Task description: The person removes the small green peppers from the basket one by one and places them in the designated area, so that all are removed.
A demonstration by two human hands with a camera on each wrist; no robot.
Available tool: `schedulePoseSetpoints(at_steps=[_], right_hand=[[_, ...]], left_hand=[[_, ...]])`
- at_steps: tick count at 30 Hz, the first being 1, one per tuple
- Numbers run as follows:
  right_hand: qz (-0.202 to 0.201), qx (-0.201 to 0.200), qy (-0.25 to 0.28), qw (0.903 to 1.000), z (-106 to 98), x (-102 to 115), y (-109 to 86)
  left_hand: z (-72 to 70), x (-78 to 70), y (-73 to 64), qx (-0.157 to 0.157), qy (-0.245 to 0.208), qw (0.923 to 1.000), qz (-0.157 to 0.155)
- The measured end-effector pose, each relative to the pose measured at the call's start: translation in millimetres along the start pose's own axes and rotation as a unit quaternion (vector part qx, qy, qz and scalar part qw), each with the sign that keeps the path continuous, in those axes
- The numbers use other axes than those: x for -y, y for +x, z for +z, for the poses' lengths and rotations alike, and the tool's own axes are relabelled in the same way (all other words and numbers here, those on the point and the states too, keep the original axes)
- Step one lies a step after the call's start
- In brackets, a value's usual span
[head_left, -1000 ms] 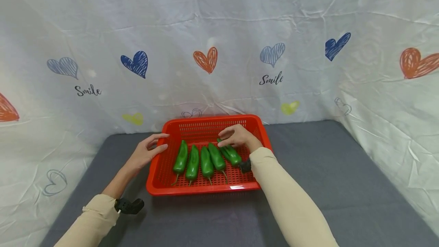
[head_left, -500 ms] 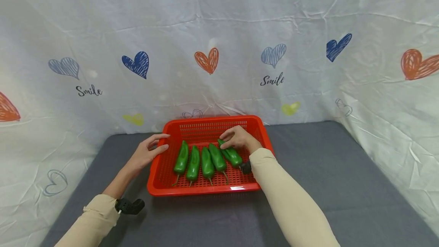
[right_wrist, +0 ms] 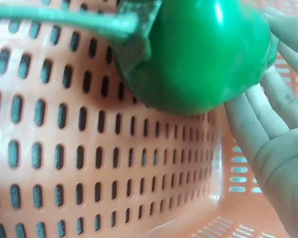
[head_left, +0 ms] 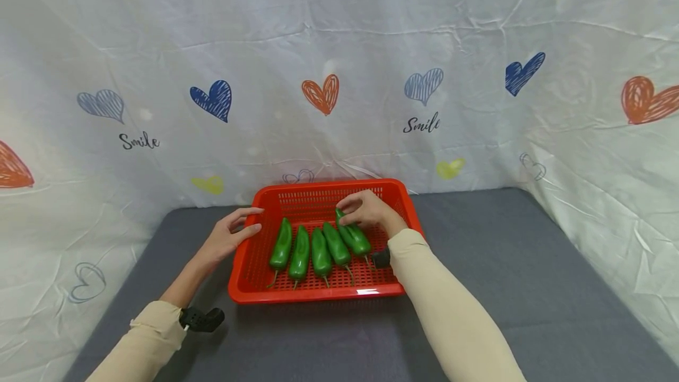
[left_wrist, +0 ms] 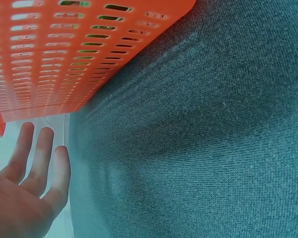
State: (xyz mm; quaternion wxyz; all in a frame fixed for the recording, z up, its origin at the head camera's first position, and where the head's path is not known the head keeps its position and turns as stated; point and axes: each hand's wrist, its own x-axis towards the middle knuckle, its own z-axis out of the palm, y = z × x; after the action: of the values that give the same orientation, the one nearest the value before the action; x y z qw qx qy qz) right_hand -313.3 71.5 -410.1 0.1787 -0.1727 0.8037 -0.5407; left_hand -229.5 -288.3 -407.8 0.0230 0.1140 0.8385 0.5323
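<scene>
Inside a red slotted plastic basket (head_left: 318,296), several green chili peppers (head_left: 320,255) lie side by side, stems toward the person. My right hand (head_left: 369,211) pinches the tip end of the rightmost green chili pepper (head_left: 356,240) between thumb and fingers. Close up in the right wrist view, that pepper's stem end (right_wrist: 198,54) shows over the slotted floor, and the right hand's fingers (right_wrist: 273,109) are at its far end. At the basket's left rim is my left hand (head_left: 224,236), thumb and fingers spread; the left wrist view shows its fingers extended beside the basket wall (left_wrist: 54,54).
A dark grey cloth (head_left: 477,264) covers the table under the basket. Behind the table hangs a white curtain (head_left: 361,52) with printed hearts. Black wrist devices (head_left: 201,319) sit at the sleeve ends.
The right hand has closed on the rightmost pepper, tilted its tip up and drawn it slightly away from the person and to the left. The left hand stays at the rim.
</scene>
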Motion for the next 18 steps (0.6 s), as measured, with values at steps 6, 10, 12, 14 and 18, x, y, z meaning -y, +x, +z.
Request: schedulePoseSetpoints(at_steps=[6,10,12,14,18], right_hand=[[-0.014,0.001,0.015,0.9998,-1,6,0.3],[-0.025,0.005,0.033,0.9991,-3,11,-0.7],[-0.03,0.009,0.045,0.9985,-4,13,-0.7],[-0.031,0.008,0.053,0.9981,-6,14,-0.5],[-0.031,0.002,0.062,0.9976,-7,19,-1.2]], left_hand=[[-0.4,0.6,-0.2,-0.004,0.007,1.0,-0.002],[-0.3,-0.2,0.4,-0.008,0.017,0.9998,0.002],[0.1,-1.4,1.0,-0.011,0.019,0.9997,0.003],[0.2,-2.1,1.4,-0.014,0.025,0.9996,0.003],[0.0,-2.5,2.5,-0.018,0.035,0.9992,0.002]])
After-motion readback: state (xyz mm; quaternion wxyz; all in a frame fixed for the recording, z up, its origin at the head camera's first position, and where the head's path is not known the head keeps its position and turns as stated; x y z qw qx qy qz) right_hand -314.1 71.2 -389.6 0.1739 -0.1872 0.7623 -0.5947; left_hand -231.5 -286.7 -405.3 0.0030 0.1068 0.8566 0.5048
